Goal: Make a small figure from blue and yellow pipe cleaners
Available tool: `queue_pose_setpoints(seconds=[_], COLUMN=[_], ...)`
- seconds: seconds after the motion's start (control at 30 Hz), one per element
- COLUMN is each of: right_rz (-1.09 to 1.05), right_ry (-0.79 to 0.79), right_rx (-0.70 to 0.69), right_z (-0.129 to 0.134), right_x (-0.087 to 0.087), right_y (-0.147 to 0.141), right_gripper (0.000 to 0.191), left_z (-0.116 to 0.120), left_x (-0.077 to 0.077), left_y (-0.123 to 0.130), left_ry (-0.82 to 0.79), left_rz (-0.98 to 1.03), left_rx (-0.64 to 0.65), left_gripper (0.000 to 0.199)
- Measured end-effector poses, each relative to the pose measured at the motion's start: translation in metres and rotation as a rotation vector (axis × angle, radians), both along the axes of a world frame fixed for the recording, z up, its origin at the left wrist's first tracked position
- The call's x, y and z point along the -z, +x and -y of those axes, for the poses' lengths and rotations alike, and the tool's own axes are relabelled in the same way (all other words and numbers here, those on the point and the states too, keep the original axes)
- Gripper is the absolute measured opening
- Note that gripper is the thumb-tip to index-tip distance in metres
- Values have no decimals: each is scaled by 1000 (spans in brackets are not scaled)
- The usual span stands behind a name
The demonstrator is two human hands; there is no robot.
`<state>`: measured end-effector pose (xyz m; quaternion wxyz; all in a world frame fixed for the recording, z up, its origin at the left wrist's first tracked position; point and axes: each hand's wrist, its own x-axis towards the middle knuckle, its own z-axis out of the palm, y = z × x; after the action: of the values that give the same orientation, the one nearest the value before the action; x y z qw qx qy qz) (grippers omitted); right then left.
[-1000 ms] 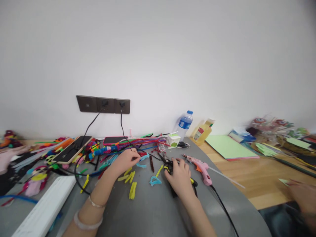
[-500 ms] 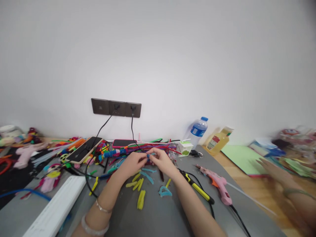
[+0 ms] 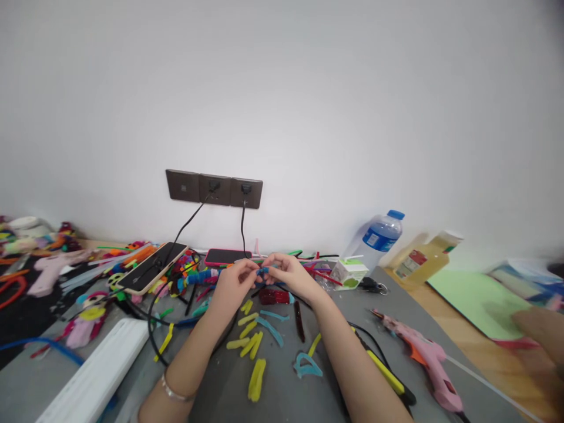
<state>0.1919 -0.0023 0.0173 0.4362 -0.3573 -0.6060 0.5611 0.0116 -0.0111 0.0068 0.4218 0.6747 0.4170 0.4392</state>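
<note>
Right hand (image 3: pixel 289 276) off pliers (image 3: pixel 386 372); meets left hand (image 3: pixel 233 284), fingers (image 3: pixel 278 258) pinching blue piece (image 3: pixel 263 271)

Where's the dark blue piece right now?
The dark blue piece is near the centre of the head view, held between the left hand and right hand, just above the wide red piece in the image.

No wording, brand or number can be read. Right of the frame's centre, the clear bottle (image 3: pixel 391 224) bears a blue label (image 3: pixel 383 239) with a pale, square-like patch, its print too small. The yellow bottle (image 3: pixel 434 258) farther right has a red and white label (image 3: pixel 410 264), blurred. The white carton (image 3: pixel 340 272) left of both shows a green mark (image 3: pixel 351 283), its lettering unreadable.
</note>
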Motion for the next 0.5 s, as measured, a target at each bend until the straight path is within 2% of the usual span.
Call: queue_pose_setpoints(seconds=[0.1,0.27,0.5], right_rz=[-16,-43,-154], right_ry=[63,78,60], right_rx=[29,134,107], right_z=[-2,-4,-3], right_x=[2,11,13], right_y=[-6,-6,-3], right_gripper=[23,22,27], left_z=[-1,-4,-2], left_x=[-2,-1,-4], left_y=[-2,-3,-1], left_ry=[11,-38,-192], left_rz=[56,89,152], left_rx=[-38,10,46], left_gripper=[13,20,25])
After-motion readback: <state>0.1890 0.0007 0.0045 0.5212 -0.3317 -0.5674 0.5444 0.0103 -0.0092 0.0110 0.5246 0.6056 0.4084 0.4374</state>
